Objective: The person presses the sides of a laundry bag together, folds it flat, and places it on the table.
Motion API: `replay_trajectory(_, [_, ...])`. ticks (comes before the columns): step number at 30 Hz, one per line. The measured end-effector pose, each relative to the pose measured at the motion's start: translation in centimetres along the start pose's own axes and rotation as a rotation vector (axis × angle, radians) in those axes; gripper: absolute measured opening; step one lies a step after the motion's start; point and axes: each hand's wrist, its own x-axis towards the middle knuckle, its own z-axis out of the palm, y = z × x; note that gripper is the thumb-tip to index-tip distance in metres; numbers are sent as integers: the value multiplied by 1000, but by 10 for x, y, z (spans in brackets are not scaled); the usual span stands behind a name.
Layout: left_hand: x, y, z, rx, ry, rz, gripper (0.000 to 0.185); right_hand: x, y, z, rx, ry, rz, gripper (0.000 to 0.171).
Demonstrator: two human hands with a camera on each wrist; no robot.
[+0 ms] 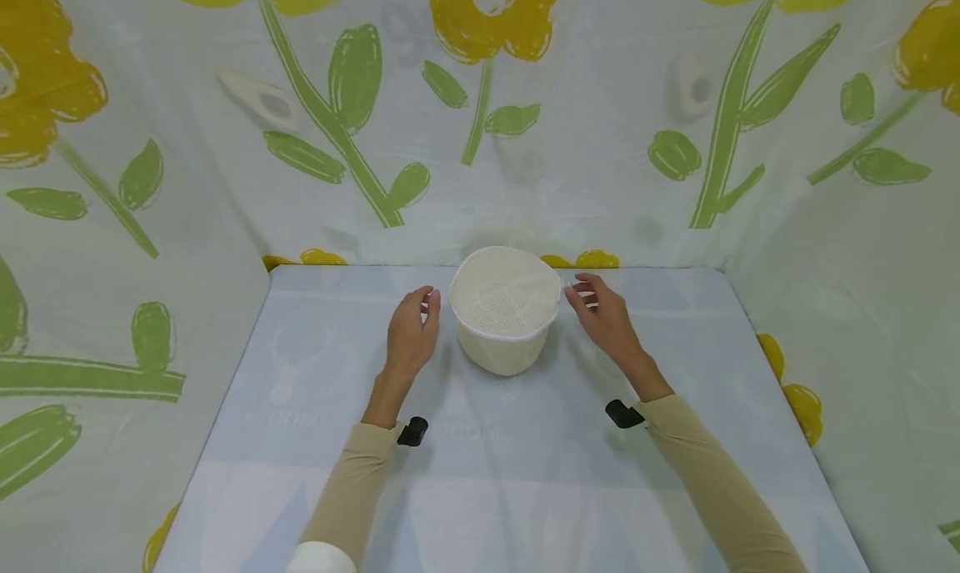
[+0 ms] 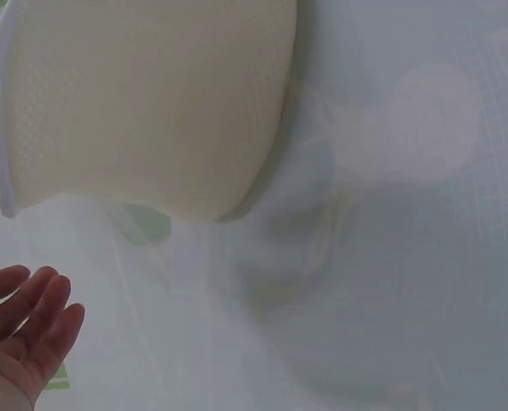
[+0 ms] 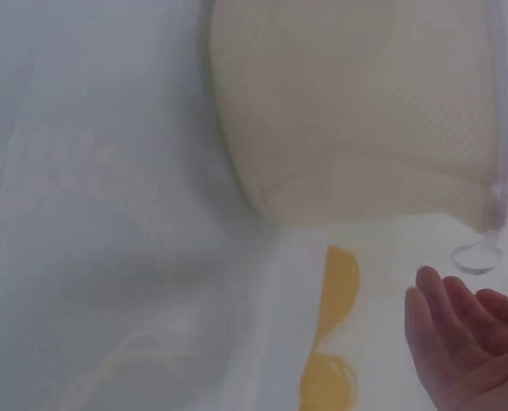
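Observation:
A cream mesh laundry bag (image 1: pixel 501 352), round with a white-edged top, stands upright near the back of the table in the head view. Its side wall (image 2: pixel 151 103) fills the top of the left wrist view. To the left of the bag is my left hand (image 1: pixel 411 333), fingers loosely bent, apart from it and holding nothing. My right hand (image 1: pixel 606 321) is at the bag's right rim. In the right wrist view a small clear loop (image 3: pixel 476 271) hangs from that rim, between the thumb and the relaxed fingers (image 3: pixel 446 321); no grip on it shows.
The pale blue table (image 1: pixel 300 456) carries faint printed patterns. A white curtain (image 1: pixel 585 156) with yellow flowers and green leaves surrounds it at the back and sides, close behind the bag. Black wrist cameras (image 1: pixel 413 431) sit at both beige sleeves (image 1: pixel 720 481).

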Motion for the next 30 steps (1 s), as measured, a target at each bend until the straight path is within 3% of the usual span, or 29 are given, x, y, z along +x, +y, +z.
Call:
replay_trajectory(11, [2, 8, 8, -183, -16, 20, 32, 0, -13, 7, 104, -50, 65, 49])
replay_trajectory(19, [1, 11, 11, -296, -32, -57, 31, 0, -16, 11, 195, -57, 89, 48])
replay_trajectory(26, [-1, 15, 11, -476, -71, -145, 34, 0, -20, 9, 271, -77, 203, 53])
replay_trajectory(30, [-4, 23, 7, -528, -83, -179, 34, -1, -21, 7, 316, -105, 256, 55])
